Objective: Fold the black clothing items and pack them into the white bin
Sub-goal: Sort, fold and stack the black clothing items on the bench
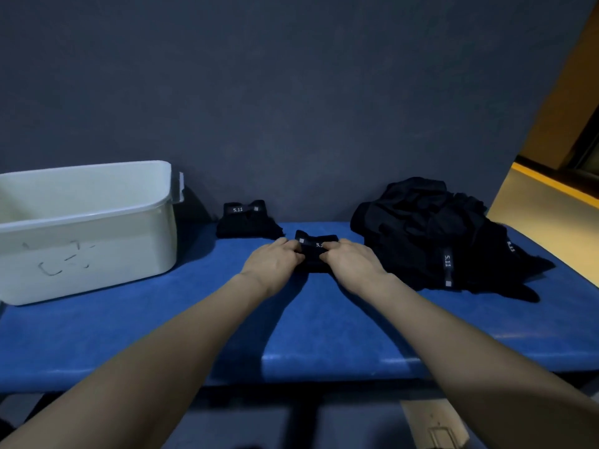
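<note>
A small folded black garment [315, 254] with a "5.11" waistband lies in the middle of the blue table [227, 319]. My left hand [275, 259] grips its left side and my right hand [348, 260] grips its right side, fingers curled onto the fabric. Another folded black garment [246, 220] rests farther back against the wall. A heap of unfolded black clothing [437, 234] sits on the right. The white bin [87, 234] stands at the left; no clothing shows inside it.
A dark grey wall runs right behind the table. The table's front edge is near my forearms. A yellow-orange wall and ledge [551, 196] lie past the table's right end.
</note>
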